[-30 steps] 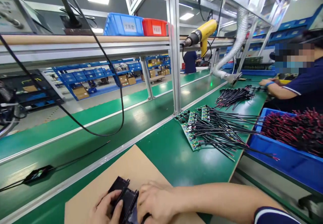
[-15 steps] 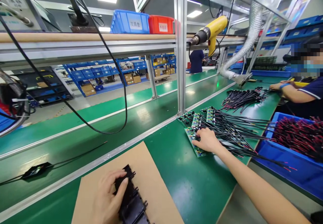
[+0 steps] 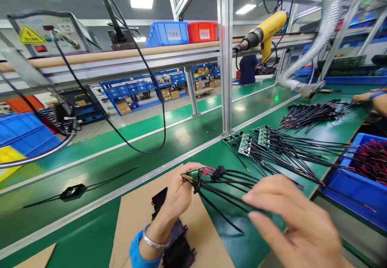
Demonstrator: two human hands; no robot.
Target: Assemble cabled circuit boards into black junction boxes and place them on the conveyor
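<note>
My left hand (image 3: 179, 193) is closed on a green circuit board (image 3: 195, 174) with black wires trailing right from it. Below that wrist, a row of black plastic housings (image 3: 179, 244) lies on a cardboard sheet (image 3: 133, 215), partly covered by my forearm. My right hand (image 3: 298, 223) is raised at the near right, its thumb and fingertips curved but apart. The black wires (image 3: 232, 201) run up to and behind these fingers; whether they touch is unclear. Further back on the green bench lie more wired circuit boards (image 3: 245, 144).
A blue bin (image 3: 341, 187) of red and black wires stands at the bench's right edge. Beyond the boards lies a wire bundle (image 3: 311, 115). A yellow heat gun (image 3: 266, 32) hangs above, beside a metal post (image 3: 224, 58). A black cable (image 3: 151, 149) loops down at left. A co-worker's hand (image 3: 363, 97) shows far right.
One wired circuit board has come from the right-hand group into my left hand, which has left the black housings. My right hand has come nearer from the boards. The view has turned left.
</note>
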